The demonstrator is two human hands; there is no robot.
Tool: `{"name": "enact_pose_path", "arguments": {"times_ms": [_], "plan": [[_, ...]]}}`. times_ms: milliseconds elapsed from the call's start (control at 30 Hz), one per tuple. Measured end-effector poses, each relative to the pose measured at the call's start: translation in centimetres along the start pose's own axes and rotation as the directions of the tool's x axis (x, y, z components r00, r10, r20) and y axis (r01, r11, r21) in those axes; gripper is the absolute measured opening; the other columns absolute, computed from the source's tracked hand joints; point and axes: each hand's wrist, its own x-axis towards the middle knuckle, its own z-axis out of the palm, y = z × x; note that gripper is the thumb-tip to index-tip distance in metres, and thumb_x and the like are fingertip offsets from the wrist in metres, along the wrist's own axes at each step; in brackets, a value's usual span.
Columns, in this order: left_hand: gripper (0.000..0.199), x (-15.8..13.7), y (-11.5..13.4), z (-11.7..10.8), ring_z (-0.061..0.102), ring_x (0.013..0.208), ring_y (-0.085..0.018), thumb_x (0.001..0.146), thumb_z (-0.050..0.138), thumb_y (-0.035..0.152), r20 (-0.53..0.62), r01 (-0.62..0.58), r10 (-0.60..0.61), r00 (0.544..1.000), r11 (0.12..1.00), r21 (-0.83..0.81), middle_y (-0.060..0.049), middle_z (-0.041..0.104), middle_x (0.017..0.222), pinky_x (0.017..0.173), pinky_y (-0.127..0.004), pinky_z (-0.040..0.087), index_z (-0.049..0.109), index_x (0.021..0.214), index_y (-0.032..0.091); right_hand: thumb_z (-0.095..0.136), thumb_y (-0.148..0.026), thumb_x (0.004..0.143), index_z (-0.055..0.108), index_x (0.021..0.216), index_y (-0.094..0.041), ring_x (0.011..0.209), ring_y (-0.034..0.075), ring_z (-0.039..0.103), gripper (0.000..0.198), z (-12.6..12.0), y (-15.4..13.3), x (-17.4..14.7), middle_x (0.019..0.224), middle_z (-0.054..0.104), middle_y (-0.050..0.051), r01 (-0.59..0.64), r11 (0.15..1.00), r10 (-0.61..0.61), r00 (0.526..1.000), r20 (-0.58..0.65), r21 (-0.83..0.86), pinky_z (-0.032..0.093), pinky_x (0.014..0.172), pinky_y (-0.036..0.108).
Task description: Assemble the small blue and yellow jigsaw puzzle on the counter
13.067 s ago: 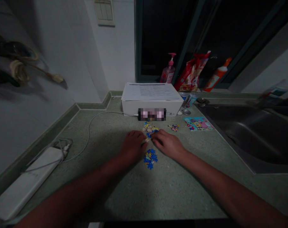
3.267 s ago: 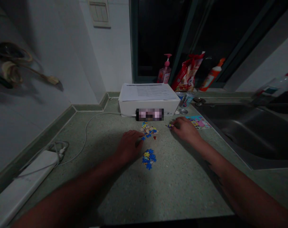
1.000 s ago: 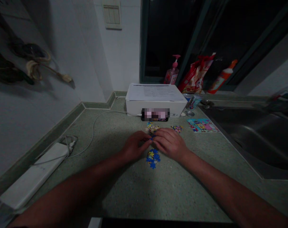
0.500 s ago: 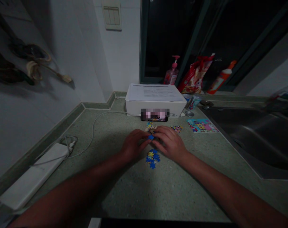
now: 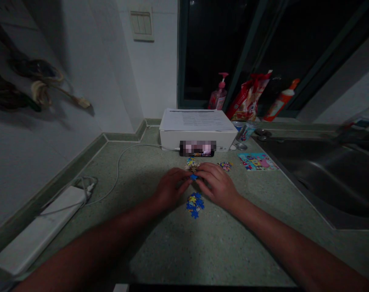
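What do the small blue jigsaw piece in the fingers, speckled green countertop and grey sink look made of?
Small blue jigsaw piece: matte, perhaps card, being flat; too tiny to be sure. Speckled green countertop: probably smooth stone or composite, given its flecks. Grey sink: likely satin stainless steel, from its soft sheen.

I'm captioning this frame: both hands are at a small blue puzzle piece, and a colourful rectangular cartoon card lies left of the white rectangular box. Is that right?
No: the colourful rectangular cartoon card lies right of the white rectangular box, as the head view shows. The left hand and right hand are indeed at the small blue puzzle piece.
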Motion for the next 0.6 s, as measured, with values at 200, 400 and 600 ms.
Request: {"name": "enact_pose_path", "arguments": {"times_ms": [200,400,600], "plan": [[0.014,0.0,-0.3,0.0,0.078,0.097,-0.028,0.11,0.068,0.03,-0.005,0.014,-0.014,1.0,1.0,-0.004,-0.007,0.081,0.104,0.092,-0.048,0.068,0.082,0.115,0.029,0.068,-0.022,0.106,0.078,0.131,-0.032,0.122,0.031,0.076,0.028,-0.2,-0.1,0.1,0.128,0.082,0.009,-0.022,1.0,0.022,0.999,0.03,0.011,0.063,0.105,0.053],[0.012,0.1,0.3,0.1,0.075,0.087,-0.027,0.107,0.069,0.028,-0.024,0.109,-0.109,0.994,0.994,0.018,-0.005,0.078,0.095,0.085,-0.047,0.067,0.081,0.106,0.028,0.069,-0.021,0.106,0.074,0.136,-0.032,0.123,0.031,0.076,0.032,-0.1,-0.1,0.1,0.128,0.081,0.01,-0.001,1.0,0.001,1.0,0.004,0.009,0.065,0.105,0.054],[0.009,0.1,0.7,0.1,0.074,0.084,-0.024,0.102,0.071,0.02,0.003,0.165,-0.166,0.986,0.981,0.101,-0.003,0.076,0.09,0.082,-0.043,0.066,0.078,0.099,0.026,0.07,-0.022,0.106,0.073,0.136,-0.034,0.125,0.033,0.076,0.032,-0.2,0.0,-0.1,0.13,0.08,0.01,-0.026,1.0,0.026,0.999,0.037,-0.005,0.067,0.105,0.059]]}}
